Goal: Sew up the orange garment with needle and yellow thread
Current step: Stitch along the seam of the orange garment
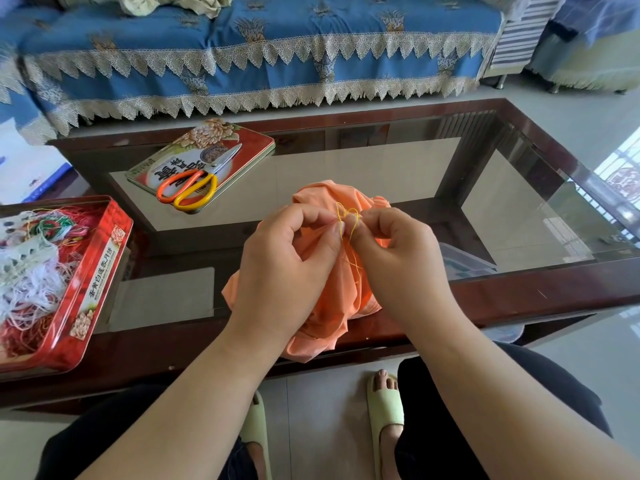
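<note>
I count 2 hands, my left hand (287, 251) and my right hand (394, 251), 1 orange garment (332, 303), 1 yellow thread (348, 220), 1 pair of scissors (197, 180), 2 red tin halves: lid (242, 140) and box (93, 289), and 2 slippers (384, 407).

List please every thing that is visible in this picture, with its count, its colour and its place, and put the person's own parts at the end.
orange garment: 1, orange, bunched on the table's near edge under both hands
yellow thread: 1, yellow, looped between the fingertips above the garment
needle: not discernible
scissors: 1, orange and yellow handles, on the tin lid
tin lid: 1, red with flowers, far left of the table
tin of threads: 1, red, mixed threads, table's left end
table: 1, dark wood with glass top, centre
sofa cover: 1, blue with lace, behind the table
slippers: 2, pale green, on the floor
left hand: pinches the thread
right hand: pinches the thread
</note>
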